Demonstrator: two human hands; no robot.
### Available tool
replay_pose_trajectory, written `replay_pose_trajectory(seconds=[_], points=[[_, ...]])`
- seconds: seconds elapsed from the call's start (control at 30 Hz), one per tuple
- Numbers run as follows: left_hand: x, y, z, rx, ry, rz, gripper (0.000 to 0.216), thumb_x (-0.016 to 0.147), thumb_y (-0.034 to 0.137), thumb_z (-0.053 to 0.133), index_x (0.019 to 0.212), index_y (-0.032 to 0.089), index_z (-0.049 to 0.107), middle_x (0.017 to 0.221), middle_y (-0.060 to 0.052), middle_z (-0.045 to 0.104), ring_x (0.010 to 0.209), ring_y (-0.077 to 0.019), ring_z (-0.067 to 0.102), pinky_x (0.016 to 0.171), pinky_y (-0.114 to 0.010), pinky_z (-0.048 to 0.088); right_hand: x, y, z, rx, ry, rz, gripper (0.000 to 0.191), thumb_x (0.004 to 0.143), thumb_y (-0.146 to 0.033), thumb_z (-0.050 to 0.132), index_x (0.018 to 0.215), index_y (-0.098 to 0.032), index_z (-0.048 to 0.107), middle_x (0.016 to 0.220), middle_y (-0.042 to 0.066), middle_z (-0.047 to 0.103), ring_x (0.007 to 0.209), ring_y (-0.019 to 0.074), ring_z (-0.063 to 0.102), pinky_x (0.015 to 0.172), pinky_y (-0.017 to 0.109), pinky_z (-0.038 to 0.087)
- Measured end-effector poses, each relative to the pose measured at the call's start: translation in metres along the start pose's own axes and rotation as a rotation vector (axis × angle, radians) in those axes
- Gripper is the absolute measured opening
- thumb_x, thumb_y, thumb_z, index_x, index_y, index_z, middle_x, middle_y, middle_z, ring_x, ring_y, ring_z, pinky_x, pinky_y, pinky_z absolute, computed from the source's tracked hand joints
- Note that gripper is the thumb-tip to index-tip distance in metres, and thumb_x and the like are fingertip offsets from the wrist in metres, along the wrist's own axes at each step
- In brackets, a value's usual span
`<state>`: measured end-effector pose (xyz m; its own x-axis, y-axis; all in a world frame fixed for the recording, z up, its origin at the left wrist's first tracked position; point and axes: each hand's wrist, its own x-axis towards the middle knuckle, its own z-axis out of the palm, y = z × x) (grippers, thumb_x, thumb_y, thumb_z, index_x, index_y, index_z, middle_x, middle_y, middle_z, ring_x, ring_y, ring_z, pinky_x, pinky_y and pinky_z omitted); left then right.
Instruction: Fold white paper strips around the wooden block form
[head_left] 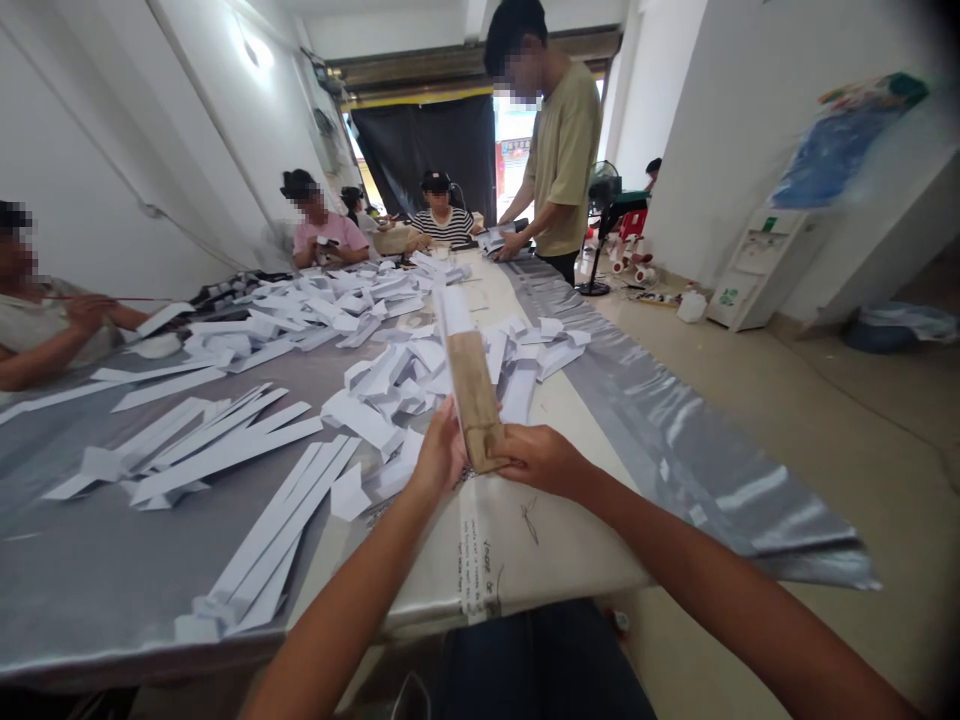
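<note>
Both my hands meet over the near middle of the long table point(525, 540). My left hand point(437, 455) and my right hand point(541, 458) are closed on the near end of a long brown wooden block point(474, 395) that has a white paper strip point(454, 310) lying along it and reaching past its far end. The block points away from me, above a heap of folded white paper pieces point(390, 385). Long flat white paper strips point(225, 440) lie to the left of my hands.
Silver sheeting point(675, 430) covers the table and hangs off its right edge. Folded white papers fill the far half. Seated people work at the left point(45, 320) and far end point(322, 230); one person stands at the far right point(559, 160). A fan point(600, 220) stands on the floor.
</note>
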<state>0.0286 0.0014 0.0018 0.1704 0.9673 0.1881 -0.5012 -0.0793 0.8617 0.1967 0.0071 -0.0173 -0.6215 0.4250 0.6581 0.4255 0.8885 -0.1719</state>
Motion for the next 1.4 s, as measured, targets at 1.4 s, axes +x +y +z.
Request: replay_pose_trajectory(seconds=[1.4], points=[[-0.029,-0.029,0.028,-0.005,-0.038,-0.534,0.035,0.071,0.029,0.071,0.099,0.010,0.062,0.098,-0.016,0.069,0.086,-0.0282,0.068,0.070,-0.036,0.054,0.011,0.013,-0.028,0.605,0.365,0.799,0.028,0.067,-0.038,0.074,0.084,-0.017,0.074,0.079,0.005,0.074,0.075,0.0235,0.069,0.064,0.032,0.053]])
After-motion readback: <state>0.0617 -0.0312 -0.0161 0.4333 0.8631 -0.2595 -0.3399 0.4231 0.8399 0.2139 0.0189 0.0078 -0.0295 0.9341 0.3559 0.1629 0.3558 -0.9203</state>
